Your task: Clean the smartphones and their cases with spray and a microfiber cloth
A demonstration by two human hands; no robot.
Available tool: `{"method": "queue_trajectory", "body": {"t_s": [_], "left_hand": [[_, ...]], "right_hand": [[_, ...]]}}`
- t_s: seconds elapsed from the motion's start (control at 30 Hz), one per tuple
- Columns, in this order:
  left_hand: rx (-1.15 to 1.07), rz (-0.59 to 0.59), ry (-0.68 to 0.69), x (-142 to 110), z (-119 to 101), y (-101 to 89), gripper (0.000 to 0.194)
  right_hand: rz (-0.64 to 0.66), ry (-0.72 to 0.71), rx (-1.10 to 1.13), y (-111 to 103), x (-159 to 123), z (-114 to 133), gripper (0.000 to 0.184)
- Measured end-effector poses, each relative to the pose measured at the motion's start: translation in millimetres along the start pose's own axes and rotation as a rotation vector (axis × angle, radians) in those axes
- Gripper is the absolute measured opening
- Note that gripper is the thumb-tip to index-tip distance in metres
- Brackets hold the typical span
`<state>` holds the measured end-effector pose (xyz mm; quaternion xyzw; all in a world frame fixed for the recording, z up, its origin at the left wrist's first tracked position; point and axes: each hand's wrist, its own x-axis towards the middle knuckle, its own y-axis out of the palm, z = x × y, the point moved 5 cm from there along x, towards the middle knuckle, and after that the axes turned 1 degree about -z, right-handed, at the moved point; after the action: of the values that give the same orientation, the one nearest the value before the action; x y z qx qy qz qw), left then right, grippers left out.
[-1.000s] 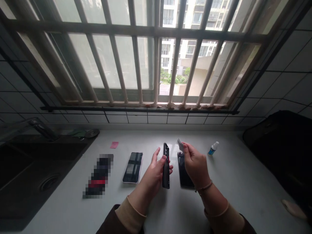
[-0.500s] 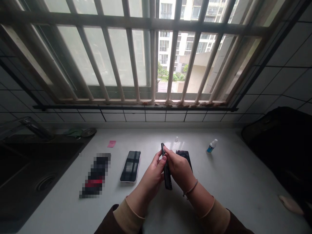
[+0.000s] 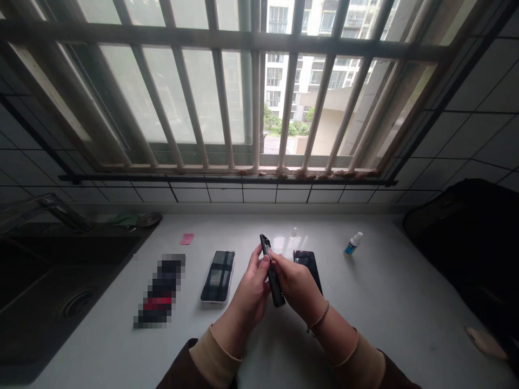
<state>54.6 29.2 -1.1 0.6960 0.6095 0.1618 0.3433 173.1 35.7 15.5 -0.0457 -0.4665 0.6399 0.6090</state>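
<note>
A black phone (image 3: 276, 289), seen mostly along its edge, is held up over the counter, tilted. My left hand (image 3: 254, 283) is wrapped round its left side, with the thumb on the near edge. The closed fingers of my right hand (image 3: 295, 274) press on the phone's upper part. A small pale patch shows by those fingertips; I cannot tell what it is. Behind my right hand, a second dark phone (image 3: 308, 265) lies on the counter, partly covered. To the left of my hands, a phone in a clear case (image 3: 218, 276) lies screen up.
On the white counter (image 3: 373, 324) are a pink paper slip (image 3: 187, 239), a blurred dark and red item (image 3: 162, 292), a small clear piece (image 3: 294, 232) and a white-capped bottle (image 3: 352, 244). A sink (image 3: 44, 292) borders the left, a black bag (image 3: 466, 237) the right.
The held phone has turned, showing more of its face near the top, and its upper end has shifted slightly left. My right fingertips have slid a little left and down along it.
</note>
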Motion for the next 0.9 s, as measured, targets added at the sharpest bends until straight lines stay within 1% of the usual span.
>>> {"method": "queue_trajectory", "body": {"t_s": [0.13,0.23,0.37,0.43,0.53,0.67,0.77,0.83,0.9], "left_hand": [[-0.045,-0.08,0.051,3.4,-8.6,-7.3,0.059],[-0.051,-0.129,0.087,7.1,-16.7,-14.0,0.055],[-0.017,-0.187,0.126,11.3,-29.5,-22.3,0.049],[-0.001,-0.213,0.142,12.4,-35.0,-25.3,0.048],[-0.005,-0.235,0.135,13.1,-38.7,-26.2,0.047],[-0.046,-0.23,0.038,13.6,-33.6,-23.8,0.043],[-0.064,-0.227,-0.003,13.0,-28.5,-25.1,0.038],[-0.058,-0.213,-0.018,12.0,-24.6,-26.5,0.032],[-0.03,-0.176,-0.046,11.0,-19.7,-25.9,0.032]], "right_hand": [[0.014,-0.192,-0.035,-2.1,-2.2,12.9,0.041],[0.071,-0.303,-0.037,-4.4,-4.5,21.4,0.04],[0.144,-0.349,-0.014,-9.2,-7.4,28.5,0.036],[0.178,-0.337,0.026,-13.4,-7.8,30.2,0.033],[0.228,-0.236,0.13,-20.8,-6.1,28.3,0.03],[0.229,-0.074,0.35,-24.2,-4.3,21.5,0.032],[0.155,0.108,0.676,-16.9,-4.7,12.3,0.037],[0.072,0.246,0.94,-9.4,-5.4,5.9,0.038],[-0.025,0.356,1.163,-3.8,-5.4,1.5,0.037]]}}
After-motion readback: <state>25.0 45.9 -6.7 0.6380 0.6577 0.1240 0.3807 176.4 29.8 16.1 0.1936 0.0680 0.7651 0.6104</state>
